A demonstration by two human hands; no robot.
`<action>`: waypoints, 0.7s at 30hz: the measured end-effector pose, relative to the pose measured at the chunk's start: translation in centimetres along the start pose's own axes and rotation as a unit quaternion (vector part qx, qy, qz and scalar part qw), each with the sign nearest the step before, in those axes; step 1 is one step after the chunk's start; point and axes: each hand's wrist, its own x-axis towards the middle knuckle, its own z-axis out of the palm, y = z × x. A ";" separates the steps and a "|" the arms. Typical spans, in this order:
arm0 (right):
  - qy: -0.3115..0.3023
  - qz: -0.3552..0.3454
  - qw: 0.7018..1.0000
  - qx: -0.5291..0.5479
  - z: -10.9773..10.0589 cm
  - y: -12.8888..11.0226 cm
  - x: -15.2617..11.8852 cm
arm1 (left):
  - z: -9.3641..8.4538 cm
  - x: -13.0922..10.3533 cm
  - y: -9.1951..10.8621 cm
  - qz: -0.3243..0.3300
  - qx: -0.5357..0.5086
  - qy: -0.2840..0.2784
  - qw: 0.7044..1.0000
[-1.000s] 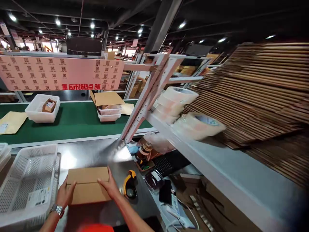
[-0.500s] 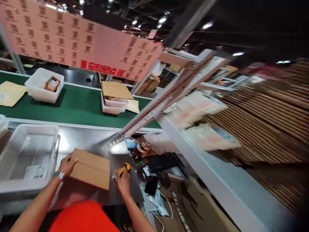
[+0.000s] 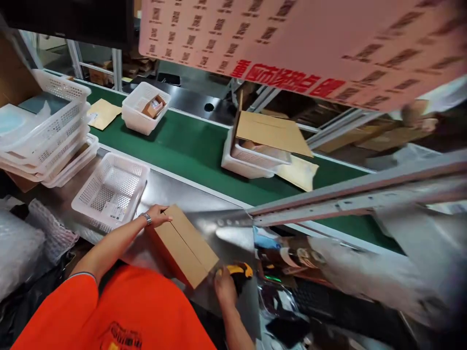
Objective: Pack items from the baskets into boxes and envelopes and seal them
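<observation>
A closed brown cardboard box [image 3: 188, 243] rests on the metal table [image 3: 164, 192] in front of my body. My left hand [image 3: 158, 216], with a metal watch at its wrist, grips the box's far left end. Beside the near right end of the box, my right hand [image 3: 225, 287] is closed around a yellow and black tool [image 3: 241, 270], which looks like a tape dispenser; part of it is hidden by the hand. Left of the box stands a white perforated basket [image 3: 111, 189] with a label in it.
Stacked white baskets [image 3: 54, 131] stand at the left. A green conveyor [image 3: 182, 150] beyond the table carries bins and envelopes. A metal post [image 3: 328, 204] and cluttered items lie right. A pink sheet [image 3: 292, 53] hangs above; a person's hand [image 3: 419, 119] shows behind.
The view has swung left, bringing in the stacked baskets. The box is turned and tilted more, with my left hand still on it. My right hand still holds the yellow tool, now nearer the box.
</observation>
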 end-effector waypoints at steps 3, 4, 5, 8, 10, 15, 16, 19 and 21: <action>0.032 0.012 0.994 0.103 -2.8 -2.9 0.3 | 0.1 0.1 0.2 -0.012 -0.047 -0.016 0.999; 0.029 0.012 0.988 0.151 -3.9 -4.1 0.1 | 0.2 0.2 0.4 -0.014 -0.054 -0.021 0.998; 0.019 0.012 0.977 0.210 -4.8 -5.4 -0.3 | 0.3 0.4 0.6 -0.017 -0.057 -0.024 0.998; -0.019 0.020 0.918 0.396 -5.5 -9.8 -2.7 | 1.1 0.8 1.5 -0.021 -0.052 -0.042 0.998; -0.022 0.034 0.901 0.432 -4.1 -12.5 -4.9 | 1.8 0.9 2.0 -0.024 -0.033 -0.059 0.997; -0.056 0.029 0.932 0.356 1.9 -15.1 -8.5 | 3.2 0.9 2.2 -0.005 0.003 -0.087 0.996; -0.072 0.021 0.936 0.344 2.5 -14.8 -8.5 | 3.4 1.0 2.0 -0.005 0.003 -0.097 0.995; -0.104 0.003 0.937 0.334 2.7 -13.0 -8.0 | 3.4 1.2 1.7 0.002 0.018 -0.120 0.993; -0.125 -0.006 0.934 0.334 1.8 -11.7 -7.9 | 3.0 1.3 1.7 0.020 0.028 -0.126 0.991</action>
